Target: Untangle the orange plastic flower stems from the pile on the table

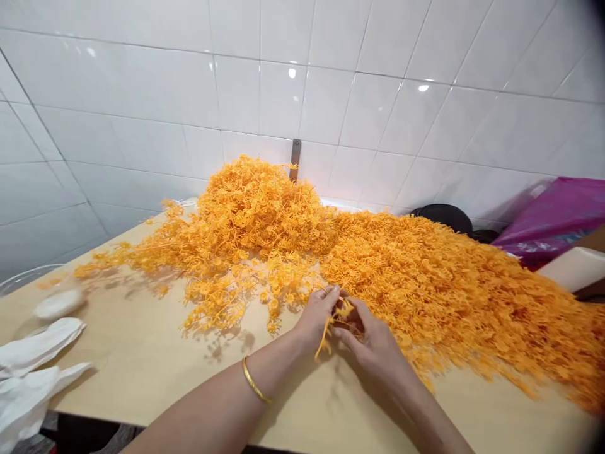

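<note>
Near the front of the table my left hand [317, 316] pinches a small sprig of orange artificial-looking flowers [326, 334] between thumb and fingers. A stem end of it hangs below the thumb. Close on the right, my right hand [378, 343] curls its fingers and thumb around the same sprig; the exact contact points are partly hidden. Just beyond both hands lies a large heap of orange flower sprigs [454, 284], spreading to the right edge. A taller mound of the sprigs [255, 202] rises behind, and looser sprigs [212, 309] lie left of my left hand.
The pale wooden table [155, 372] ends at a white tiled wall [165, 82]. White cloth-like pieces [38, 353] and a white round object [57, 304] lie at the left edge. Back right are black round items [444, 216] and a purple bag [558, 214].
</note>
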Motion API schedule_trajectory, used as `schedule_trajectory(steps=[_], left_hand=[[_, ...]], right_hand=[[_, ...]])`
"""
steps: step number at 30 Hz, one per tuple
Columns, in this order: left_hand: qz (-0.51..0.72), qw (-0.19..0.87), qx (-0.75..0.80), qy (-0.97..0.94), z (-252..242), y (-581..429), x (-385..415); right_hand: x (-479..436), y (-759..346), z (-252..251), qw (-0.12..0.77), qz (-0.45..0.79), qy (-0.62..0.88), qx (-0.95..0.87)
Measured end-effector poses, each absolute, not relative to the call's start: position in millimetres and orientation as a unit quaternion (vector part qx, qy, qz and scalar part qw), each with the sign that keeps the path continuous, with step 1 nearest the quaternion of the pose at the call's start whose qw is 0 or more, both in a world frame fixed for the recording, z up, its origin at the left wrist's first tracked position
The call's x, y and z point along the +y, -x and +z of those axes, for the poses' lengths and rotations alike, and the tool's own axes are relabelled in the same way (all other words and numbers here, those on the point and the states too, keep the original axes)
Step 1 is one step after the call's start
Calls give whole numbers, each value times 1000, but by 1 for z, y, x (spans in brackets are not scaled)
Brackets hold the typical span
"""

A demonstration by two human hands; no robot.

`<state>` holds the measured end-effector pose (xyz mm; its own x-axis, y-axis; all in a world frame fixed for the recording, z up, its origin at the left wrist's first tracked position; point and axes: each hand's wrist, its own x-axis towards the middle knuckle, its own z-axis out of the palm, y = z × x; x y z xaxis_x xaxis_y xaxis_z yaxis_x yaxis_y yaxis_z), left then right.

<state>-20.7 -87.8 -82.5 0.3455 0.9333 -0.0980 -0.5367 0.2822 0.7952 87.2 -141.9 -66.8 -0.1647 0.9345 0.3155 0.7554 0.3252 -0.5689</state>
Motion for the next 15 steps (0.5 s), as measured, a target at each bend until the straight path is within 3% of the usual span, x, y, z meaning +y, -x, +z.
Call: schedule_trajectory(steps=[3,8,15], left_hand=[[506,714,325,-358,-82,22,-86],[502,761,342,-227,-75,26,-86],[579,735,322,-144,-53,47,-74]], right_hand=[[-140,-84,-75,308,85,599,-734],[-129,-98,-71,305,-46,614,-726],[-131,-105,-77,191,-127,553,-801]])
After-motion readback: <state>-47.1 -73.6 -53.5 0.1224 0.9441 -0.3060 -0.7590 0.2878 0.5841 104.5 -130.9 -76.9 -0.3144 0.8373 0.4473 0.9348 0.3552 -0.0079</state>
